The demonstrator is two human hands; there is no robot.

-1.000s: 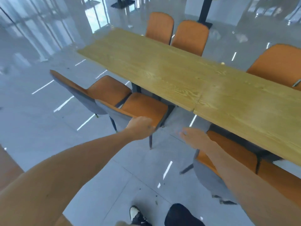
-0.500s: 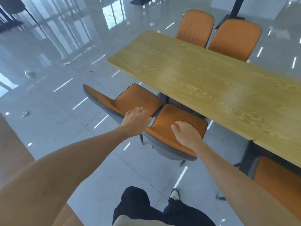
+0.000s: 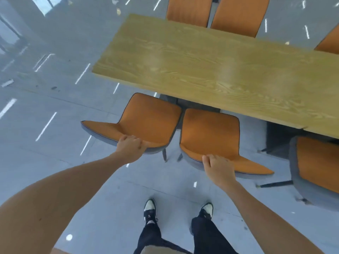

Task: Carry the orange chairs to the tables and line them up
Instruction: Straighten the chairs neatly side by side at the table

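Note:
Two orange chairs with grey shells stand side by side at the near edge of the long wooden table [image 3: 211, 66]. My left hand [image 3: 130, 143] grips the top of the backrest of the left chair [image 3: 148, 118]. My right hand [image 3: 218, 167] grips the backrest top of the right chair [image 3: 209, 131]. Both seats point toward the table, their front edges close to or just under its rim. The chair legs are mostly hidden.
A third orange chair [image 3: 317, 162] stands at the right on my side. Two more orange chairs [image 3: 189, 10] [image 3: 238, 15] and part of another [image 3: 330, 41] line the far side. My shoes [image 3: 150, 209] stand on glossy grey floor behind the chairs.
I have stepped squarely behind the two chairs. Both hands, open over the chairs before, now curl over the backrest tops, one per chair.

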